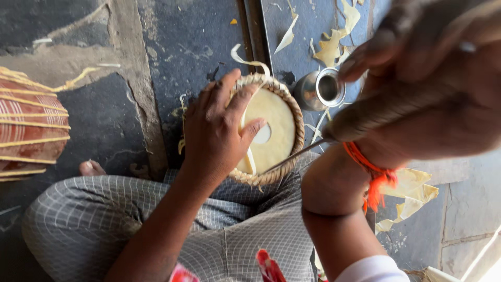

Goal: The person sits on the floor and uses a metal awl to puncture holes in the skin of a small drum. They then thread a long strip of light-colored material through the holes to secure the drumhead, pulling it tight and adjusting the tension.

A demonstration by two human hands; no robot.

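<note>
A round pale disc with a woven straw rim (276,130) rests on my lap, with a small hole at its middle. My left hand (219,130) lies over its left side, fingers spread and gripping the rim. My right hand (433,89) is raised close to the camera and blurred; it is shut on a tool with a thick wooden handle (376,112). The tool's thin metal spike (295,155) points at the disc's lower right rim. An orange thread (373,175) is tied round my right wrist.
A small steel cup (321,90) stands on the dark stone floor just right of the disc. Pale straw strips and shavings (334,44) lie around it. A red drum with yellow straps (28,130) sits at the left edge. My legs are crossed in grey checked cloth (104,219).
</note>
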